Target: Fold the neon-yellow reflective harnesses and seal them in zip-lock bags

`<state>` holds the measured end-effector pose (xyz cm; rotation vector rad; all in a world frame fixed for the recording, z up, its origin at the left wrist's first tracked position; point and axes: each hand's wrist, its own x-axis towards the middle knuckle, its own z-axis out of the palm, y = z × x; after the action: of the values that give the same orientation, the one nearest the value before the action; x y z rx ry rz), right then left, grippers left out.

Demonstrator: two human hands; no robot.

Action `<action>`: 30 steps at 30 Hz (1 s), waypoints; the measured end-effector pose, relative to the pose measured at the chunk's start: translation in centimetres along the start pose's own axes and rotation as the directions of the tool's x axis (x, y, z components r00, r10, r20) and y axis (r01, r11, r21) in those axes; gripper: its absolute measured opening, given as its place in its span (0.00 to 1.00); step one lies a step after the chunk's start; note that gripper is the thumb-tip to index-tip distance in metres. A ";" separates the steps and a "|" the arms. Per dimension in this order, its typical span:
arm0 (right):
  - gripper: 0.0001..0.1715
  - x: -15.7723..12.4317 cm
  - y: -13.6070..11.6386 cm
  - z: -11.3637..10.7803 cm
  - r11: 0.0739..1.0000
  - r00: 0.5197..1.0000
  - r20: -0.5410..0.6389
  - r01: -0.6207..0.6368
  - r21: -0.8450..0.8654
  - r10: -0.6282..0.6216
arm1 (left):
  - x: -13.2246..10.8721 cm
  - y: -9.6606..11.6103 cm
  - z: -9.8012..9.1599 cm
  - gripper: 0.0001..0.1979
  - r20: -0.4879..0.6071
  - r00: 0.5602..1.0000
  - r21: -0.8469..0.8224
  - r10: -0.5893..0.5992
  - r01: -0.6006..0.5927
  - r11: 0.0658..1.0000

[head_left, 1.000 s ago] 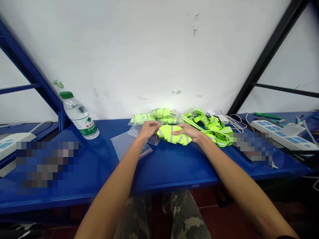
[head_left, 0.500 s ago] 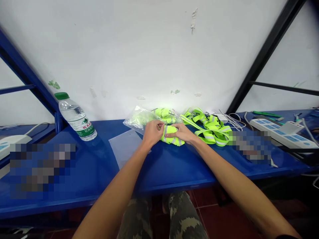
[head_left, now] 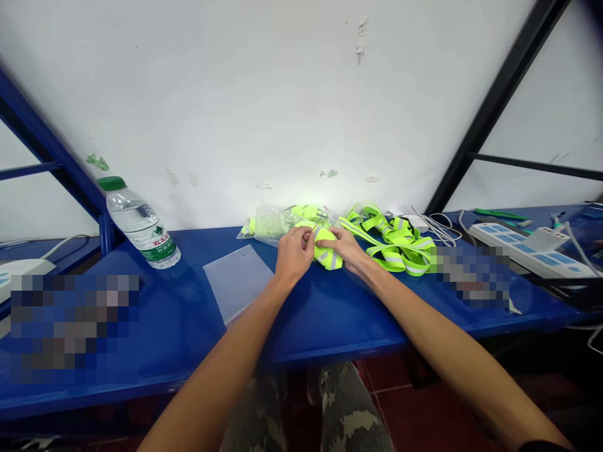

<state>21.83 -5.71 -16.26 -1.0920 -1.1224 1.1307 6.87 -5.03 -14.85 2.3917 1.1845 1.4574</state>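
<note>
Between my two hands is a folded bundle of reflective strap (head_left: 328,258), neon yellow with silver stripes, held just above the blue table (head_left: 330,326). My left hand (head_left: 294,256) is closed on the bundle's left side, thumb and fingers pinched together. Wrapped round its right side is my right hand (head_left: 347,250), thumb on top. Behind them lie clear plastic bags (head_left: 273,221) with more yellow strap inside. Loose reflective straps (head_left: 400,242) lie tangled to the right of my right hand. A flat translucent plastic bag (head_left: 238,279) rests left of my left hand.
A water bottle (head_left: 141,226) with a green cap stands tilted in view at the left. At the right are a white power strip (head_left: 532,251), white cables (head_left: 443,229) and a black metal frame post (head_left: 494,107). A white wall (head_left: 282,94) closes off the back.
The strap bundle has turned and tilted in my hands. My left hand has shifted slightly right and down, off the clear bag behind, which now lies flatter.
</note>
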 end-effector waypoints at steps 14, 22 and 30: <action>0.15 0.3 0.5 0.3 0.931 0.947 0.056 0.322 -0.171 -0.317 | -0.7 0.8 0.4 0.08 0.068 0.994 0.044 0.091 -0.094 0.995; 0.17 0.5 0.2 -0.6 0.984 0.985 -0.001 0.175 -0.039 -0.175 | -1.3 2.0 -0.1 0.30 0.245 0.955 0.061 0.167 -0.187 0.980; 0.18 0.2 0.3 0.1 0.988 0.990 -0.020 0.137 -0.078 -0.138 | -2.3 1.7 1.4 0.46 0.207 0.978 0.268 0.039 -0.095 0.959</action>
<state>21.76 -5.49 -16.48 -1.0677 -1.2100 0.9701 8.40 -7.34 -16.48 2.7087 1.3459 1.0944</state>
